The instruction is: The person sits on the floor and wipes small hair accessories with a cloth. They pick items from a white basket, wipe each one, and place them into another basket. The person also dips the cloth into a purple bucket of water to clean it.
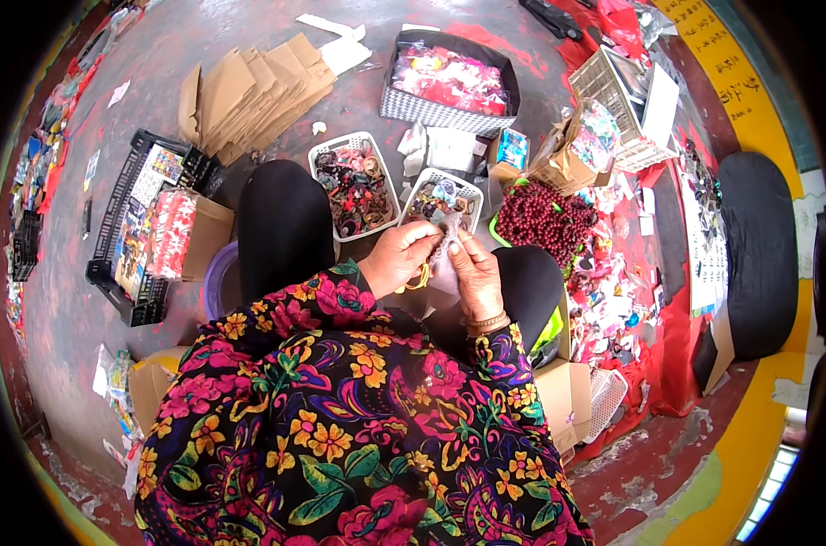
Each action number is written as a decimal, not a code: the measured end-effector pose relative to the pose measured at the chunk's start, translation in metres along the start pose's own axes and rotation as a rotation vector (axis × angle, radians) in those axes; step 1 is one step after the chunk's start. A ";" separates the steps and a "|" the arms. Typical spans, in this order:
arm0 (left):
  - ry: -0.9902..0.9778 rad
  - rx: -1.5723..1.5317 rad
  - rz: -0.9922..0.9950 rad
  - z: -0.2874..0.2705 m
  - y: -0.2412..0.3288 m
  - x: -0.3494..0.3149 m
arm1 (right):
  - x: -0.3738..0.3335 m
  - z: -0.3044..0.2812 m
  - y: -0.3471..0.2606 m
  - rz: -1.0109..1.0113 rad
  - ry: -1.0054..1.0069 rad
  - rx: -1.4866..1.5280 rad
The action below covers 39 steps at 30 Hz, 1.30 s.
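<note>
Between my knees, a pale pinkish-grey piece of fuzzy cloth [445,267] is pinched in both hands. My left hand [397,258] closes its fingertips on the cloth's left edge. Beneath those fingers shows a yellow loop [420,277], perhaps a scissors handle; the rest of it is hidden. From the other side my right hand [478,280] grips the cloth between thumb and fingers. Just beyond the hands stands a small white basket [477,193] with mixed small pieces in it. A larger white basket [318,173] of dark, tangled hair ties or trinkets is at its left.
Dark red beads [545,223] fill a green container by my right knee. Farther off are a checked box [408,107] of pink packets and flattened cardboard boxes [258,91]. A black crate [122,264] stands left. Loose goods and red sheeting [677,350] cover the floor at right.
</note>
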State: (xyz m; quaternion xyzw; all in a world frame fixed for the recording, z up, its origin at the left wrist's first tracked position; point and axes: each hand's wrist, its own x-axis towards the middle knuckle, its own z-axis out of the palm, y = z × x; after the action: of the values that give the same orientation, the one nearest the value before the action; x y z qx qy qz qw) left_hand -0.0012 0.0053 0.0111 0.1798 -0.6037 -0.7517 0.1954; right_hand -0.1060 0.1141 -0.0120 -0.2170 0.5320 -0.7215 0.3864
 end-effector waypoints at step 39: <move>0.053 -0.439 -0.200 -0.031 0.001 0.012 | 0.001 -0.004 -0.012 0.084 0.010 0.118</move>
State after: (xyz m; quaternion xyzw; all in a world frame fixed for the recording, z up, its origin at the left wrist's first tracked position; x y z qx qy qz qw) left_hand 0.0042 -0.0270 0.0058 0.2115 -0.3999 -0.8754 0.1703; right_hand -0.1136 0.1172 -0.0028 -0.1675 0.4992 -0.7359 0.4258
